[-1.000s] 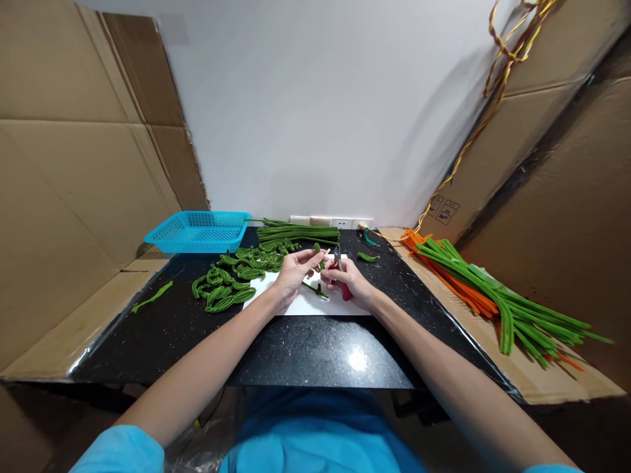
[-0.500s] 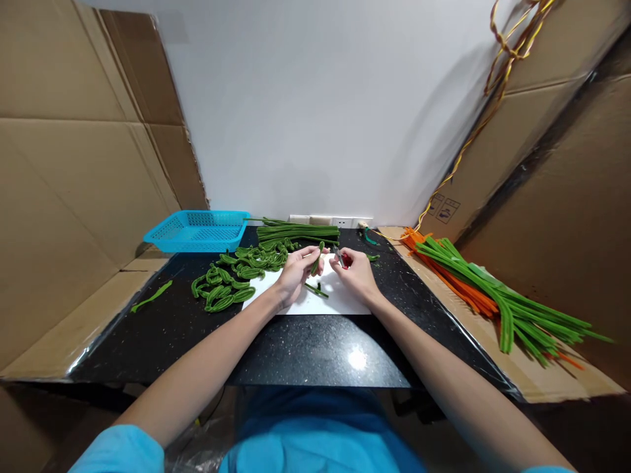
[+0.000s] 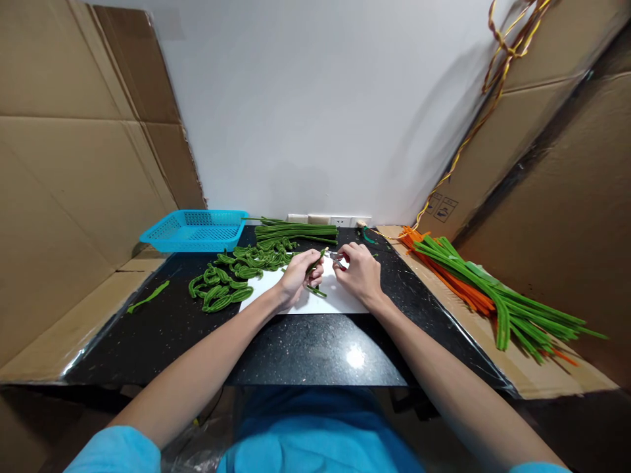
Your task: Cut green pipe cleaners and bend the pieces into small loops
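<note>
My left hand (image 3: 297, 279) holds fuzzy green strip (image 3: 315, 263) | right hand (image 3: 361, 272), metal cutters (image 3: 334, 256) | centre-left fuzzy green loops (image 3: 224, 301) formed; central straight green stems (image 3: 296, 231) unbent

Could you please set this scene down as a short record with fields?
left hand: fingers closed on a green piece
right hand: holds a small metal tool, its tip close to that piece
under the hands: white sheet on a black table
left of the sheet: looped green strips, some overlapping it
back left: blue basket
back, by the wall: bundle of dark green strips
far right: orange strips and bright green strips on cardboard
</note>
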Demonstrator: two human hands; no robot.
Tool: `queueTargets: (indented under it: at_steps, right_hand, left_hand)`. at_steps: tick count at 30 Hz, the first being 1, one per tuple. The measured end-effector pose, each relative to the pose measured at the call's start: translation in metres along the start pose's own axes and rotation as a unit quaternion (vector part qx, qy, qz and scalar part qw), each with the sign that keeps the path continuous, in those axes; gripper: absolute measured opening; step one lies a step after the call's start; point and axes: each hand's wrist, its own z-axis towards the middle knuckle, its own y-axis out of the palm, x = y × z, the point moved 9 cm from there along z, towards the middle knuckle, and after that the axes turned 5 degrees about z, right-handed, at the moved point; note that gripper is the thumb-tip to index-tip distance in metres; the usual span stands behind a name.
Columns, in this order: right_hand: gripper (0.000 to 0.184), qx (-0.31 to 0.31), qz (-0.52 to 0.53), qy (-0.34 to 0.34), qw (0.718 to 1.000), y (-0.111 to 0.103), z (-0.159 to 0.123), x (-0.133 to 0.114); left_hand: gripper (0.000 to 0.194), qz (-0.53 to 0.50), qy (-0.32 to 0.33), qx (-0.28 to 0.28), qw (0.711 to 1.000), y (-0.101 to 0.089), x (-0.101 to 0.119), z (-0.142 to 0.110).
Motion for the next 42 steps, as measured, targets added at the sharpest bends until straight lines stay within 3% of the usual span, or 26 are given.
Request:
queueTargets:
  at_steps: [15, 30, 42]
  right_hand:
    - [0.006, 0.003, -0.020, 0.002, 1.000, 0.000, -0.002, 0.002]
    - [0.006, 0.002, -0.001, 0.009, 1.000, 0.002, -0.002, 0.002]
    - [0.007, -0.003, 0.008, 0.039, 0.999, 0.006, -0.002, 0.008]
  left_hand:
    - [0.024, -0.001, -0.023, -0.016, 1.000, 0.008, -0.007, -0.005]
    - [0.021, 0.007, -0.016, -0.018, 1.000, 0.004, -0.012, -0.002]
    - [0.031, 0.052, 0.000, -0.013, 0.999, 0.006, -0.008, -0.001]
